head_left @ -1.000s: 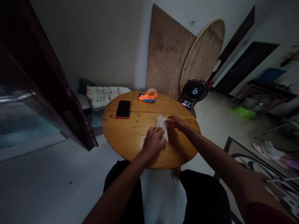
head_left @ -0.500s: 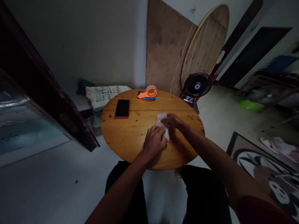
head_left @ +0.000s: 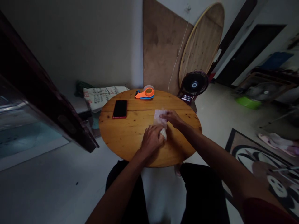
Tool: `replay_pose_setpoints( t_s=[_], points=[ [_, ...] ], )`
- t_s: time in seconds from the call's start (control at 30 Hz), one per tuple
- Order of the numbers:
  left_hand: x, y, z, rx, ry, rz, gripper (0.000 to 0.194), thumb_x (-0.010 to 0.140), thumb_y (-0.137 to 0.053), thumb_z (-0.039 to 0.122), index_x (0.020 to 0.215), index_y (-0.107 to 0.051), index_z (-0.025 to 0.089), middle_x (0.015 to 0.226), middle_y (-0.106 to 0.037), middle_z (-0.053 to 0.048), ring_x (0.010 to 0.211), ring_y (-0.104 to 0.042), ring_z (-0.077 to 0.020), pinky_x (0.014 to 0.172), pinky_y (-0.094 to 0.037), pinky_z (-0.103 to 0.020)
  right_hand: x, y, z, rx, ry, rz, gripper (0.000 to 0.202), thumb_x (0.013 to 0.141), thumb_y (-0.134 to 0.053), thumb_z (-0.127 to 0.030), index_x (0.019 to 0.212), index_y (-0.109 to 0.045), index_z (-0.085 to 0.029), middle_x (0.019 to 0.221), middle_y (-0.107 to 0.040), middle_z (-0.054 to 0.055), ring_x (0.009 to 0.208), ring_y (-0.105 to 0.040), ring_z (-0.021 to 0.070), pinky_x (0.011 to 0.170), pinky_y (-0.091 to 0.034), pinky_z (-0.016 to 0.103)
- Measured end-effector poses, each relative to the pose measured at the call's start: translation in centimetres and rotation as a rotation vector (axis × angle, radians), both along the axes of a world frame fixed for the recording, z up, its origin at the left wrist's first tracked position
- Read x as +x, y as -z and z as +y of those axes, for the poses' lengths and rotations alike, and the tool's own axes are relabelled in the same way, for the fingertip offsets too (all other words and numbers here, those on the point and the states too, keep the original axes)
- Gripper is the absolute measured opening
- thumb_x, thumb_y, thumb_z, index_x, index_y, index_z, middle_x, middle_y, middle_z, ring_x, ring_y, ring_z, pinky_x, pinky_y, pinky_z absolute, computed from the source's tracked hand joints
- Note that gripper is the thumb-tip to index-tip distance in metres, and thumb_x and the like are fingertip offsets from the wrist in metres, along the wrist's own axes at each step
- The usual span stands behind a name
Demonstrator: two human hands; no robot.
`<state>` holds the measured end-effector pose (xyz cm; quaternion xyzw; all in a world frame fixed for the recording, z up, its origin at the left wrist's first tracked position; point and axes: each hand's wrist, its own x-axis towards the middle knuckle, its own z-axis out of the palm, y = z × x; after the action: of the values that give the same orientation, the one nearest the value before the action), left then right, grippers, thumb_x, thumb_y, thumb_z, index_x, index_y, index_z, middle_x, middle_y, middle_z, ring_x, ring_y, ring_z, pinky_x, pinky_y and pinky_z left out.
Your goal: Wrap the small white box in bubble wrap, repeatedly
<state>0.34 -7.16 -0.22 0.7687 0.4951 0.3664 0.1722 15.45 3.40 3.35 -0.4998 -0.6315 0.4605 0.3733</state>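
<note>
A whitish, see-through sheet that looks like bubble wrap [head_left: 158,114] lies on the right half of the round wooden table [head_left: 126,137]. Its far part is spread flat, while the near part is bunched up. My left hand [head_left: 153,137] is closed on the bunched near end, with the fingertips partly hidden. On the far right edge of the sheet, my right hand [head_left: 172,117] pinches it between thumb and fingers. Whether anything lies inside the wrap, I cannot tell.
An orange and blue tape dispenser [head_left: 145,93] stands at the table's far edge. A phone with a red case [head_left: 120,109] lies at the left. Behind the table to the right is a dark fan [head_left: 194,84]. A dark wooden post [head_left: 70,121] slants in at left.
The far part of the wrap has opened out wider and flatter, and its near end looks more bunched. Both hands keep their hold. The camera view has shifted slightly.
</note>
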Motion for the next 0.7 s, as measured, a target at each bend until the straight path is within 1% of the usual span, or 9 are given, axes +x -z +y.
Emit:
replay_pose_setpoints(
  t_s=[0.07,0.17,0.27,0.43,0.6,0.67,0.7],
  points=[
    [0.0,0.1,0.1,0.009,-0.007,-0.022,0.033,0.080,-0.049,0.013,0.107,-0.066,0.020,0.115,-0.068,-0.006,0.110,-0.055,-0.0226,0.100,-0.040,-0.036,-0.2,-0.9,-1.1,0.027,-0.018,0.008,0.028,0.058,-0.072,-0.037,0.059,-0.054,-0.017,0.054,-0.049,-0.006,0.052,-0.042,0.0076,0.051,-0.032,0.022],
    [0.0,0.2,0.1,0.016,-0.024,-0.038,0.032,0.081,-0.049,0.014,0.108,-0.066,0.017,0.115,-0.067,-0.007,0.108,-0.055,-0.0230,0.099,-0.041,-0.036,-0.7,-1.7,-2.5,0.032,-0.022,0.043,0.028,0.056,-0.072,-0.036,0.057,-0.053,-0.017,0.054,-0.049,-0.006,0.052,-0.040,0.0073,0.051,-0.031,0.022],
    [-0.1,0.4,0.0,0.020,-0.049,-0.041,0.032,0.082,-0.049,0.015,0.109,-0.066,0.017,0.114,-0.066,-0.008,0.107,-0.055,-0.0231,0.098,-0.042,-0.037,-1.4,-1.9,-3.4,0.023,-0.015,0.051,0.026,0.055,-0.072,-0.035,0.058,-0.054,-0.017,0.056,-0.051,-0.005,0.054,-0.042,0.0082,0.052,-0.032,0.022],
    [-0.3,0.5,-0.1,0.029,-0.116,-0.022,0.031,0.080,-0.053,0.018,0.106,-0.069,0.022,0.114,-0.060,-0.007,0.110,-0.051,-0.0241,0.099,-0.041,-0.037,-1.7,-2.1,-4.9,0.049,-0.002,0.050,0.026,0.056,-0.071,-0.036,0.063,-0.054,-0.017,0.059,-0.051,-0.005,0.057,-0.044,0.0092,0.055,-0.034,0.023],
    [-0.3,0.8,-0.1,-0.019,-0.226,-0.079,0.030,0.077,-0.058,0.022,0.107,-0.059,0.018,0.107,-0.057,-0.009,0.109,-0.050,-0.0259,0.098,-0.042,-0.040,-0.9,-2.5,-6.2,0.102,-0.052,-0.015,0.026,0.061,-0.069,-0.036,0.064,-0.049,-0.018,0.060,-0.045,-0.006,0.057,-0.039,0.0086,0.054,-0.031,0.023],
    [-0.3,1.0,0.0,-0.041,-0.271,-0.127,0.038,0.076,-0.061,0.025,0.112,-0.055,0.016,0.110,-0.057,-0.011,0.112,-0.050,-0.0266,0.100,-0.041,-0.041,-0.6,-2.6,-6.4,0.117,-0.072,-0.013,0.026,0.061,-0.068,-0.036,0.064,-0.048,-0.019,0.060,-0.044,-0.006,0.057,-0.039,0.0083,0.054,-0.030,0.023],
    [-0.3,1.1,0.1,-0.050,-0.282,-0.149,0.045,0.075,-0.062,0.026,0.118,-0.052,0.016,0.115,-0.056,-0.012,0.116,-0.049,-0.0270,0.102,-0.041,-0.041,-0.6,-2.6,-6.5,0.124,-0.079,-0.012,0.026,0.062,-0.068,-0.035,0.064,-0.048,-0.019,0.061,-0.044,-0.006,0.057,-0.038,0.0083,0.054,-0.030,0.022]
  ],
)
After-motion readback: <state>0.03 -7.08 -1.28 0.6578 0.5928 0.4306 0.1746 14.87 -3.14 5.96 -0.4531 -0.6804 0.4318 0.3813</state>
